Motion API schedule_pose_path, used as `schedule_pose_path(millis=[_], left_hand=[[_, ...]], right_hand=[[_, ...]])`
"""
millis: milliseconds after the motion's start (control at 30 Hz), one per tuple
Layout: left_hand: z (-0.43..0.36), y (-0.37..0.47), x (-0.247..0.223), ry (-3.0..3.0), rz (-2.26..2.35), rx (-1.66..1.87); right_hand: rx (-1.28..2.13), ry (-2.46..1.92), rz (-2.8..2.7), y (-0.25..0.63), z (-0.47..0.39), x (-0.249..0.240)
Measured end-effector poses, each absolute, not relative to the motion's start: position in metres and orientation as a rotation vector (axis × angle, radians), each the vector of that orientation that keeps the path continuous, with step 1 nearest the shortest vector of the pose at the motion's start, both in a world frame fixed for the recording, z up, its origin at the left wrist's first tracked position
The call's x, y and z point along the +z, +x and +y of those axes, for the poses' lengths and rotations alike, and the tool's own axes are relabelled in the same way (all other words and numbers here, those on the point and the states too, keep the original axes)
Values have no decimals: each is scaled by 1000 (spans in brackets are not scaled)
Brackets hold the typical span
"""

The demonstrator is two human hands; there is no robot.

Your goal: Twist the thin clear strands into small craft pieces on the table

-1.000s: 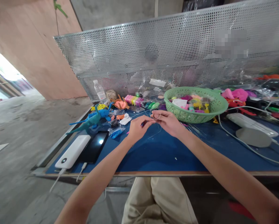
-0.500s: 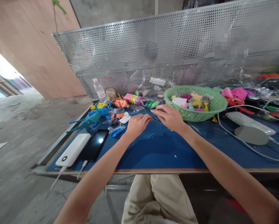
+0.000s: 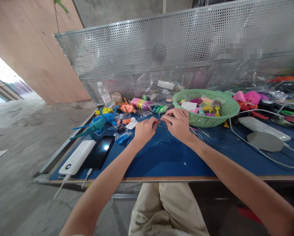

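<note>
My left hand (image 3: pixel 146 131) is closed in a pinch over the middle of the blue tabletop (image 3: pixel 159 164). Opposite it, my right hand (image 3: pixel 178 124) pinches too, its fingertips almost meeting those of the left. Thin clear strands (image 3: pixel 164 126) show at the fingertips and seem to run between both pinches; their ends are too fine to follow. More fine strands (image 3: pixel 204 133) lie on the table beside my right wrist. Just behind the right hand stands a green basket (image 3: pixel 208 123) holding small colourful pieces. Small bagged pieces, one blue (image 3: pixel 123 138), lie left of my left hand.
Teal and blue toy dinosaurs (image 3: pixel 97 126), a white power bank (image 3: pixel 78 157) and a black phone (image 3: pixel 100 152) occupy the left side. A plastic bottle (image 3: pixel 104 94) stands behind. To the right, a white cable (image 3: pixel 255 150) loops round a grey disc (image 3: pixel 265 141). Perforated metal (image 3: pixel 127 49) walls the back.
My right hand has turned more upright and drawn its fingers into a tighter pinch. My left fingertips have risen slightly, and the two hands' fingertips are closer together.
</note>
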State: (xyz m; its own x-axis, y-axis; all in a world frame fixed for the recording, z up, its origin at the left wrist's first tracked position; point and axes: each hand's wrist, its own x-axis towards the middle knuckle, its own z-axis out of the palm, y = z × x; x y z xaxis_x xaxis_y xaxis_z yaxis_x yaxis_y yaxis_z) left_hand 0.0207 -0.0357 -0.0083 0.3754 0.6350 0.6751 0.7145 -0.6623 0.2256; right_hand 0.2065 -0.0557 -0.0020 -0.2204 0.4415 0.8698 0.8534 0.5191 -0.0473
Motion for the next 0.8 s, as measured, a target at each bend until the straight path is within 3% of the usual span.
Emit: schedule_pose_path(millis=[333, 667, 800], left_hand=[[-36, 21, -5, -2652, -1233, -1569], [-37, 33, -3, -2801, -1590, -2695], [-40, 30, 6, -2932, -1644, -2872]], right_hand=[[-431, -1039, -1722, 199, -58, -4], [-402, -1037, -1703, 199, -60, -1], [-459, -1007, -1759, 205, -58, -2]])
